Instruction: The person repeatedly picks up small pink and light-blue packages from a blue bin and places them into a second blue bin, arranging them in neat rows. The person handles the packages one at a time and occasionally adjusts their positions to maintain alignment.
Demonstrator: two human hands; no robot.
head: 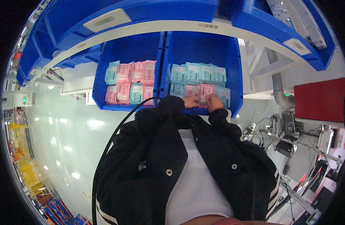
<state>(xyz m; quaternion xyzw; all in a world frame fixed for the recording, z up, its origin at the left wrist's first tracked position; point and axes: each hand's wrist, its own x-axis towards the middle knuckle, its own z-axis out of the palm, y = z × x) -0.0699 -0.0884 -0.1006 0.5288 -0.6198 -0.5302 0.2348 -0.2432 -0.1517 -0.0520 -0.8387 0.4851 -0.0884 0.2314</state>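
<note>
Two blue plastic bins stand side by side before me. The right bin [200,46] holds a back row of teal packets [206,73] and a front row of teal and pink ones. A pink packet [207,91] in that front row is gripped by my right hand [214,102] at its right side. My left hand [191,102] is at the packet's lower left, over another pink packet [191,90]; whether it grips anything cannot be told. In the left bin [130,46], pink packets [124,92] and a few teal ones [136,93] stand in two rows.
A white shelf beam [161,26] with more blue bins [172,11] crosses above the two bins. A black cable [116,132] runs down over my left side. To the right are a grey pipe [278,90], a red panel [321,101] and tangled cables near a metal frame.
</note>
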